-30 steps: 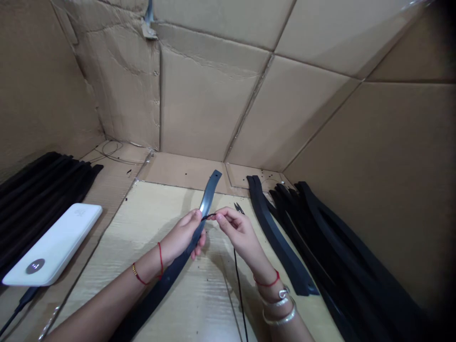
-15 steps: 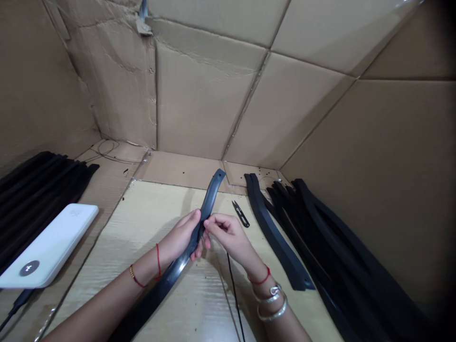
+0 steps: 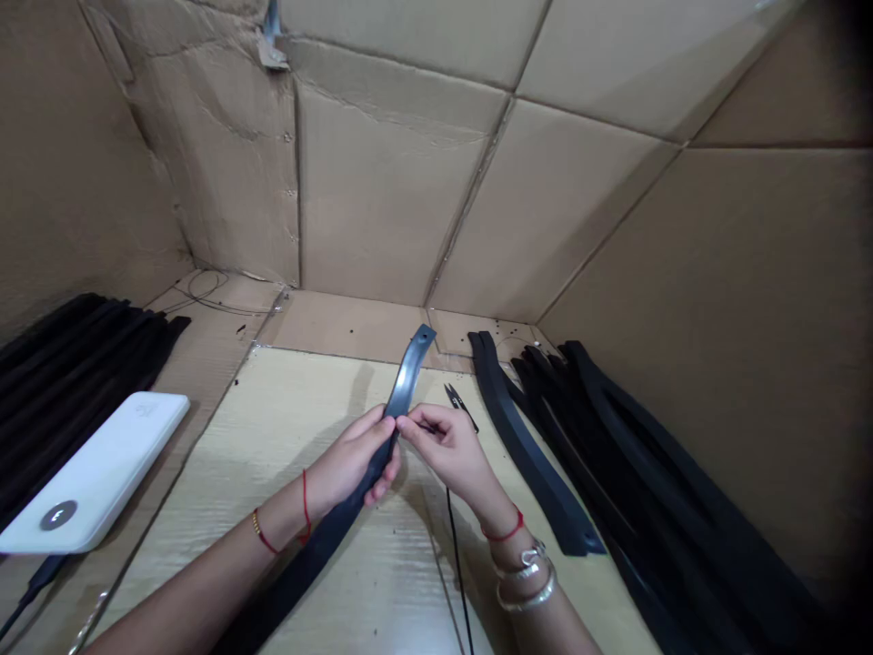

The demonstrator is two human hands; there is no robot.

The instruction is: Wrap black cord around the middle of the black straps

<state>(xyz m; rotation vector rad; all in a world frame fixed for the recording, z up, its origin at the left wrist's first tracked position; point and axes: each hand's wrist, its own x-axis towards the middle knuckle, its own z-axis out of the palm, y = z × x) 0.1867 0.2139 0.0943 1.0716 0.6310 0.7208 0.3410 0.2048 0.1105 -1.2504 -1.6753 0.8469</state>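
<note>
A long black strip [image 3: 407,373] with a small hole near its far end slants up from the lower left. My left hand [image 3: 351,459] is closed around its middle, thumb on top and fingers underneath. My right hand [image 3: 446,446] is at the strip's right edge, thumb and forefinger pinched together beside the left thumb. From below the right hand hangs a thin black cord [image 3: 456,555]; a dark bit of it shows between the fingers. What the pinching fingertips do at the strip's edge is too small to tell. Thread snips [image 3: 460,407] lie just beyond the right hand, partly covered by it.
Two black strips [image 3: 522,437] lie to the right, beside a larger pile of black strips [image 3: 655,482]. More strips [image 3: 75,364] are stacked at left, with a white power bank [image 3: 102,464] and its cable [image 3: 42,582] in front. Cardboard walls [image 3: 402,182] enclose the work surface.
My right hand has shifted slightly right and down, now overlapping the snips' handle; the cord moved right with it. The strip's far end has tilted a little to the right.
</note>
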